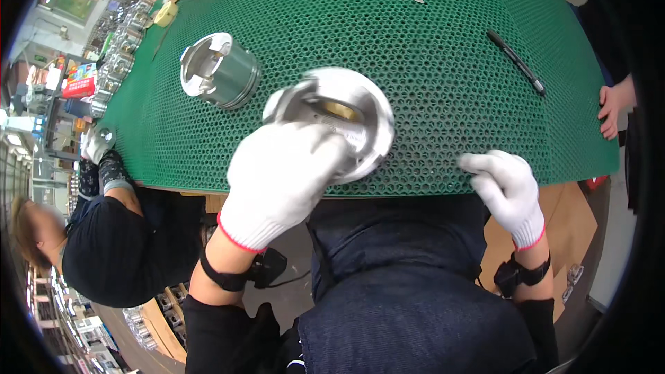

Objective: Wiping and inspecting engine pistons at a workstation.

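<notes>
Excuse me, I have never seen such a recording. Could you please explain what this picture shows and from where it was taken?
There is no robot: these are human hands in white knitted gloves with red edges. A wide fisheye camera worn on the head looks down, so straight edges look bent. The left hand holds a round, hollow, silver metal part, blurred here; the right hand appears empty. A hollow grey metal cylinder and a slim black pen rest on the green perforated mat.
</notes>
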A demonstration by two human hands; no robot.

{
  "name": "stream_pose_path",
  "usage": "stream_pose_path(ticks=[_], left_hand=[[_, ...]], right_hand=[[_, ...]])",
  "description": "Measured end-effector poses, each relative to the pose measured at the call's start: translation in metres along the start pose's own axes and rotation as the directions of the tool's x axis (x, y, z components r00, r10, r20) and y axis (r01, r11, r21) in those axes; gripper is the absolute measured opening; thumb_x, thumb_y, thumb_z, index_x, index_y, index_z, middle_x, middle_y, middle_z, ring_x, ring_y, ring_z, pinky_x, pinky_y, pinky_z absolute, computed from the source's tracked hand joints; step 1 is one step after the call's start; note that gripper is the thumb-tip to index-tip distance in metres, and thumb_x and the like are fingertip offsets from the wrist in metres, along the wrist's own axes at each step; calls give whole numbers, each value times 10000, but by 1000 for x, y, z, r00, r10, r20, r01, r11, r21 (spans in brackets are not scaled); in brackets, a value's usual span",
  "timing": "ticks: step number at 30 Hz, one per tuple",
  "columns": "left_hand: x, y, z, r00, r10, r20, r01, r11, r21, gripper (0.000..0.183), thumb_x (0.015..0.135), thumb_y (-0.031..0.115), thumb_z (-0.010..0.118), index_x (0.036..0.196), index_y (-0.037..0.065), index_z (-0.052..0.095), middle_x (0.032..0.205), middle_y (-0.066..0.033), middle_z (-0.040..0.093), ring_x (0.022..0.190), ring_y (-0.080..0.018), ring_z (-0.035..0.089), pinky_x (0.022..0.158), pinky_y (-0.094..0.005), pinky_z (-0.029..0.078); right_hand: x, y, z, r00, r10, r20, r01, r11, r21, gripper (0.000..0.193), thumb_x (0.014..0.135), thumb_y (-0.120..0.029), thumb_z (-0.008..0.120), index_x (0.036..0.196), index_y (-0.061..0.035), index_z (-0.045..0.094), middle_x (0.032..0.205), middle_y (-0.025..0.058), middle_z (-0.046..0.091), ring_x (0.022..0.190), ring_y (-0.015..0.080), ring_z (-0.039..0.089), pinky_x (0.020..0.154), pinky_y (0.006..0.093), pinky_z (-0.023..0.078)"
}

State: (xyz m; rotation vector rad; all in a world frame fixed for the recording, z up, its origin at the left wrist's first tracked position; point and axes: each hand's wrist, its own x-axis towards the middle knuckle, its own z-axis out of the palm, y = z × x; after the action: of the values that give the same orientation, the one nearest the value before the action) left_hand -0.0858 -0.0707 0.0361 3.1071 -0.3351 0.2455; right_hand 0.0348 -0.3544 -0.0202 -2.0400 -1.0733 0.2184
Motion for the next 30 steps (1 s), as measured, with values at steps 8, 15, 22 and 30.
stream_pose_path(ticks=[8, 15, 22, 30], left_hand=[[-4, -11, 87, 608, -697, -381, 234, 616, -752, 557, 802, 246, 737, 1268, 21, 531, 1269, -177, 563, 1134, -316, 582, 994, -387, 464], [48, 52, 20, 932, 154, -327, -168, 986, -16, 438, 672, 145, 664, 1085, 24, 583, 1100, -124, 604, 1033, -298, 603, 950, -464, 472], [54, 61, 18, 950, 97, -296, -91, 995, 35, 486, 661, 166, 687, 1117, 36, 580, 1114, -119, 606, 1059, -293, 599, 979, -462, 461], [110, 41, 6, 996, 11, 92, -9, 1000, -17, 333, 732, 210, 662, 1037, 79, 639, 1008, -115, 668, 939, -327, 650, 815, -417, 528]], right_hand=[[-33, -16, -18, 982, 191, 12, -186, 938, 294, 173, 786, -56, 501, 798, 17, 657, 718, 121, 667, 622, 218, 627, 628, 333, 509], [6, -23, 3, 998, 46, -52, -29, 956, 290, 150, 832, -165, 607, 827, -37, 684, 698, 133, 635, 630, 268, 638, 592, 335, 497], [19, -30, 9, 985, 170, -32, -154, 947, 281, 200, 856, -206, 611, 814, -24, 683, 656, 120, 626, 608, 220, 636, 573, 308, 498], [26, -28, 12, 992, -84, -91, 77, 994, -80, 114, 704, -144, 687, 694, -40, 640, 599, 112, 571, 527, 285, 577, 497, 354, 449]])
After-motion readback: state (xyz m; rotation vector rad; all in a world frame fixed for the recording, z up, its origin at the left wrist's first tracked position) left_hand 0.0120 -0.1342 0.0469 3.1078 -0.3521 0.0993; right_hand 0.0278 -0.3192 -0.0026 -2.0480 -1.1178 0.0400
